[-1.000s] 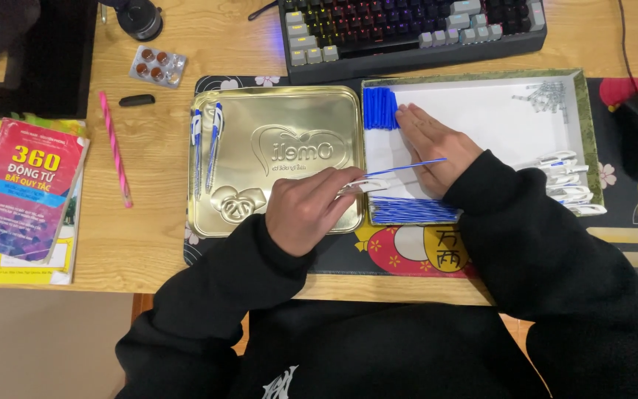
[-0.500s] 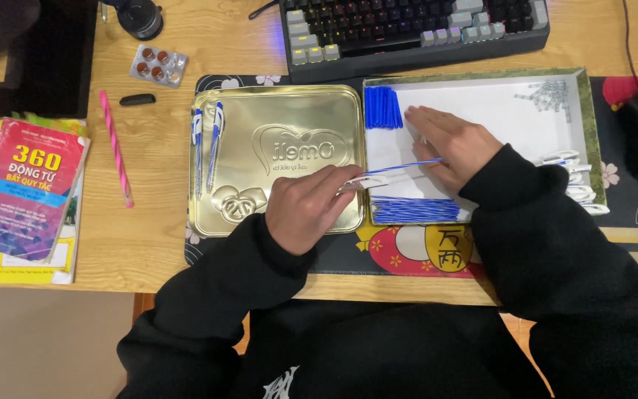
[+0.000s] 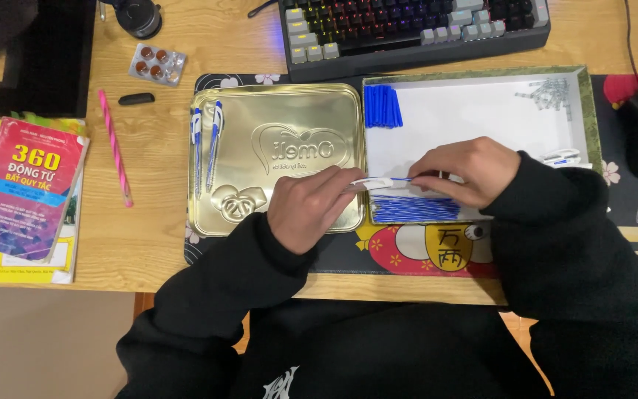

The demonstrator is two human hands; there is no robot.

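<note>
The left hand (image 3: 310, 207) and right hand (image 3: 467, 168) each pinch an end of a pen (image 3: 382, 182), grips clamped, over the white tray's (image 3: 474, 111) left edge. A gold tin lid (image 3: 278, 159) lies just left of the tray, on the desk (image 3: 134, 236).

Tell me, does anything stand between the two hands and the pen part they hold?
Nothing visible does. The left hand and the right hand both touch the pen part directly, above the edge where the gold lid meets the white tray.
</note>
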